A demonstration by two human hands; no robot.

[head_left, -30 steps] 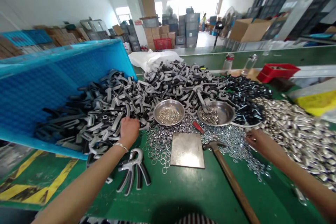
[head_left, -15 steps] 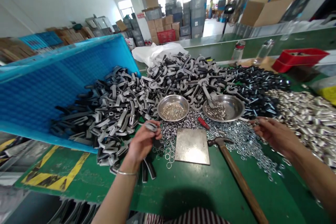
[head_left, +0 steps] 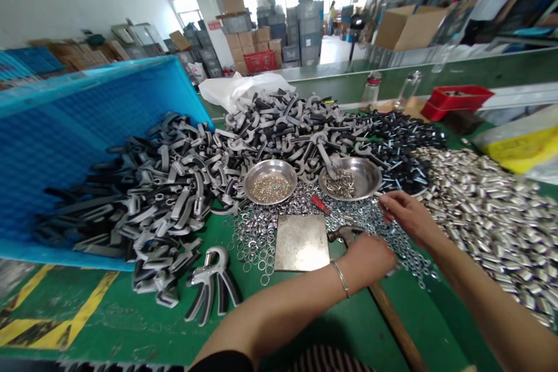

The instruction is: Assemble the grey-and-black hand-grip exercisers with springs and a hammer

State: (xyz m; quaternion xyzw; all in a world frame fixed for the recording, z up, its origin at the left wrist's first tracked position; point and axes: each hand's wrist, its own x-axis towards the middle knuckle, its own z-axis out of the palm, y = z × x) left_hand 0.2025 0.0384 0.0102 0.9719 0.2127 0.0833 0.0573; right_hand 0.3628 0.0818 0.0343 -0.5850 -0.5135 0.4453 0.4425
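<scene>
My left hand (head_left: 370, 258) reaches across to the right over the hammer (head_left: 394, 314) and the loose hex nuts (head_left: 414, 258). Its back faces me and hides most of the fingers. Just behind it, my right hand (head_left: 407, 216) has thumb and fingertips pinched together near the edge of the right steel bowl (head_left: 370, 177), above the nuts; anything between them is too small to make out. On the left, a hand grip strengthener (head_left: 213, 279) with grey and black handles and a coil spring lies on the green table. A flat metal plate (head_left: 301, 244) sits beside my left forearm.
Grey and black handles (head_left: 279, 122) are heaped behind and spill from a blue crate (head_left: 87, 110). Another steel bowl (head_left: 270, 183) holds small parts. Rings (head_left: 257, 244), a red-handled tool (head_left: 320, 204), black knobs (head_left: 401, 133) and silver cylinders (head_left: 488, 209) lie around.
My left hand has swung from the left side to the right, uncovering the grip strengthener. The grey piece earlier in it no longer shows there. The view has turned slightly right.
</scene>
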